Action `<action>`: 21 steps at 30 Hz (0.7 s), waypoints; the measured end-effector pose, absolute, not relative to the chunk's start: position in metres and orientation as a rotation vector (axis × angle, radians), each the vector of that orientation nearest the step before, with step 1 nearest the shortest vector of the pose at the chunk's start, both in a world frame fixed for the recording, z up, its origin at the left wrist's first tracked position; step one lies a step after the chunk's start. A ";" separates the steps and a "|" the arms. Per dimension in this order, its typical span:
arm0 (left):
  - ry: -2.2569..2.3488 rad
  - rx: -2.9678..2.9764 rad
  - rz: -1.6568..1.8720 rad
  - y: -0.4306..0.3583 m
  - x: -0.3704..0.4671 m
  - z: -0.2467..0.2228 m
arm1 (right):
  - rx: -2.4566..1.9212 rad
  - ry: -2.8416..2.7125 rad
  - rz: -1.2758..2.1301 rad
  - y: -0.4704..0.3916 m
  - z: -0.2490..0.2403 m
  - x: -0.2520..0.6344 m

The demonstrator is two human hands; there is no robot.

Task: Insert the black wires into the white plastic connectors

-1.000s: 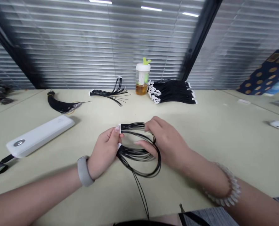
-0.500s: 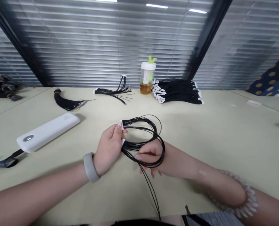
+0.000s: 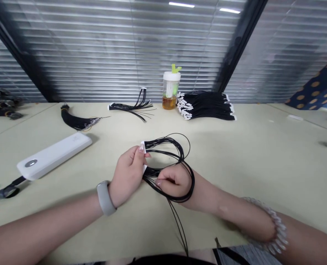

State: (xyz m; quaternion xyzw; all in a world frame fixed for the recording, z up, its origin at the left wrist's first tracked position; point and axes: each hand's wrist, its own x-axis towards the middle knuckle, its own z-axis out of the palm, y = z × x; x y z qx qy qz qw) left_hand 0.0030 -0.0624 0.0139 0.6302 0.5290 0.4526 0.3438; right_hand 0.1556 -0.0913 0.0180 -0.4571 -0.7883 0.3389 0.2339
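A black wire harness (image 3: 183, 149) is bent into a loop above the table, its two white connectors side by side at the left. My left hand (image 3: 129, 175) is closed on those connectors, thumb pressed on the upper one. Inside the lower part of the loop, my right hand (image 3: 176, 182) is closed round some of the black wires, with thumb and forefinger pinched close to the lower connector. Other wires pass over its wrist. A few loose wires hang down below it toward the table's front edge. The right hand's other fingers are mostly hidden.
A white power bank (image 3: 54, 156) with a black cable lies left. Behind are a tied wire bundle (image 3: 77, 119), loose harnesses (image 3: 130, 107), a cup of amber liquid (image 3: 170, 92) and a stack of black harnesses (image 3: 207, 106). A dotted bag (image 3: 315, 88) stands far right.
My right hand has pushed further into the loop, and its fingers have curled in closer to the lower connector. My left hand keeps its hold. The view has shifted slightly.
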 end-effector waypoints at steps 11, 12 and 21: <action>1.418 1.325 1.139 -0.058 0.004 0.012 | -1.897 -2.268 -0.004 -0.093 0.074 0.200; 1.410 1.296 1.135 -0.057 0.005 0.012 | -1.849 -2.185 -0.076 -0.091 0.077 0.206; 1.375 1.341 1.140 -0.056 0.002 0.011 | -0.783 -1.495 0.839 -0.099 0.074 0.196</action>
